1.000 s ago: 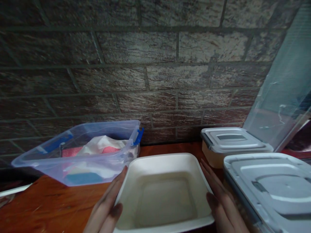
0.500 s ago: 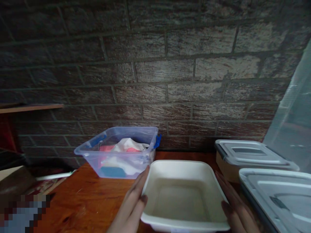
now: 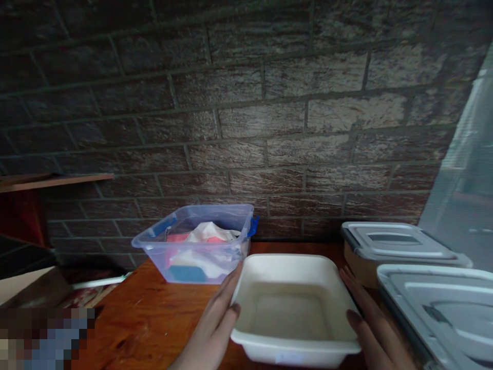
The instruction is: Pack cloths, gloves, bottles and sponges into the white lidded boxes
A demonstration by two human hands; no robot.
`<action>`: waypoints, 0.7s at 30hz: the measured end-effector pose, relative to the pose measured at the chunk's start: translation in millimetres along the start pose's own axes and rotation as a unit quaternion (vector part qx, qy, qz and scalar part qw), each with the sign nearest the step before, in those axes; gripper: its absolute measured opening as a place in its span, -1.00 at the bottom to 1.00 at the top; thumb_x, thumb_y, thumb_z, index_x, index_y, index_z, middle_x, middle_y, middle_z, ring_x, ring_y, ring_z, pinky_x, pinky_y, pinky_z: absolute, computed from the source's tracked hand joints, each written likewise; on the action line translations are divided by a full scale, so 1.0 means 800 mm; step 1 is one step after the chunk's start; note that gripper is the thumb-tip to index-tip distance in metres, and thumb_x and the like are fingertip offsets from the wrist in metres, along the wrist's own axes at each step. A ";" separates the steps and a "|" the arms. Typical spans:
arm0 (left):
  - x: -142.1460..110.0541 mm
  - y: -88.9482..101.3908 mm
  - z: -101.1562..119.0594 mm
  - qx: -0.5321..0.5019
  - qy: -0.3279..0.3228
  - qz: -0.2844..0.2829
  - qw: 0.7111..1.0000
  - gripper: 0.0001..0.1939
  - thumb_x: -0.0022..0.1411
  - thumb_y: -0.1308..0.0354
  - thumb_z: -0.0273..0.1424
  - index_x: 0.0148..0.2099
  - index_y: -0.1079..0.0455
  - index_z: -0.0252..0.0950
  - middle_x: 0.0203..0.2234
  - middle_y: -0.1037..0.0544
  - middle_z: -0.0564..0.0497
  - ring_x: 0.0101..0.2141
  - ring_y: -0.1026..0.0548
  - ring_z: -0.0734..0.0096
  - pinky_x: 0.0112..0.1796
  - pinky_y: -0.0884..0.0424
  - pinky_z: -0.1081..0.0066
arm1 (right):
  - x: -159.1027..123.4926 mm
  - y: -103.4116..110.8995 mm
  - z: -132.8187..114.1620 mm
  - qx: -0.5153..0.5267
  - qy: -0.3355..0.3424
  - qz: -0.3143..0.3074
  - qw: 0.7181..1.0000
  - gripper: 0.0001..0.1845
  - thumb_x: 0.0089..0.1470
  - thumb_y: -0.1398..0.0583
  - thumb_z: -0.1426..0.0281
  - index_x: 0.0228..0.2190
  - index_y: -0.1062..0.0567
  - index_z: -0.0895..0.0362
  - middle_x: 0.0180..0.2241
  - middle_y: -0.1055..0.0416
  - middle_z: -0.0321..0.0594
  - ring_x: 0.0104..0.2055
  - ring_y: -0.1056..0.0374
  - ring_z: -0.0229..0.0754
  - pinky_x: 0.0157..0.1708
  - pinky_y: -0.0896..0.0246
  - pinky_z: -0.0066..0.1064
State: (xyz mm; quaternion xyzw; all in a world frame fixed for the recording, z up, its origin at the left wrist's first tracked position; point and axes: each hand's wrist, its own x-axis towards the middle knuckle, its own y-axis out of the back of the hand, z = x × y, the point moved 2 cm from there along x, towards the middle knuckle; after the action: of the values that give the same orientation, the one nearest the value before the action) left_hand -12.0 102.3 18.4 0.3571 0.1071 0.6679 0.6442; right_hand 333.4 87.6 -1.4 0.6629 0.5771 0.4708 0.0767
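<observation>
A white plastic tub [image 3: 292, 262] with rounded corners sits between my two hands on the wooden table. Its inside looks beige lower down, and I cannot tell whether shallow liquid lies in it. My left hand [image 3: 213, 318] grips the tub's left side, thumb at the rim and fingers along the outer wall. On the right side my right hand [image 3: 373, 321] holds it the same way, fingers stretched along the wall. A pale label [image 3: 289, 356] shows on the tub's front.
Behind and left stands a clear bluish box [image 3: 154, 249] with pink and white cloth [image 3: 210, 232] inside. Two grey-lidded boxes, a far one [image 3: 400, 241] and a near one [image 3: 454, 308], stand close on the right. A brick wall [image 3: 250, 123] rises behind the wooden table [image 3: 154, 308].
The tub's front rim sits higher in view, and more of its front wall and label shows. My hands stay on its sides. The view has shifted slightly.
</observation>
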 end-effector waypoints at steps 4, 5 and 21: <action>0.003 0.003 0.000 0.000 0.007 -0.002 1.000 -0.42 0.48 0.12 -0.32 0.48 -0.01 -0.09 0.44 -0.09 0.04 0.41 -0.05 0.17 0.37 0.07 0.02 | 0.011 -0.002 -0.011 0.064 -0.066 0.013 0.996 -0.36 0.37 -0.02 0.31 0.41 -0.07 -0.08 0.44 -0.02 -0.27 0.47 0.13 0.04 0.41 0.18 0.09; 0.003 0.003 -0.001 -0.001 0.009 -0.003 1.000 -0.42 0.48 0.13 -0.31 0.49 -0.01 -0.09 0.44 -0.08 0.05 0.41 -0.03 0.18 0.37 0.09 0.03 | 0.011 -0.005 -0.010 0.073 -0.074 0.017 0.994 -0.36 0.37 -0.02 0.29 0.41 -0.07 -0.07 0.44 -0.02 -0.27 0.47 0.14 0.02 0.41 0.19 0.06; -0.008 -0.006 -0.008 -0.042 0.006 -0.002 0.999 -0.43 0.50 0.14 -0.24 0.49 0.02 -0.02 0.46 -0.05 0.12 0.43 0.03 0.17 0.41 0.18 0.05 | -0.004 -0.004 -0.007 0.046 -0.097 -0.008 0.994 -0.35 0.39 0.00 0.23 0.42 -0.01 -0.13 0.45 0.04 -0.33 0.48 0.14 0.08 0.43 0.39 0.15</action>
State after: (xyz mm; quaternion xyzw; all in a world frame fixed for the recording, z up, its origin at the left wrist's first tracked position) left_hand -12.6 99.0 9.1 0.3251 0.0834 0.6730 0.6591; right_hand 327.4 83.6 -1.7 0.7033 0.5935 0.3768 0.1059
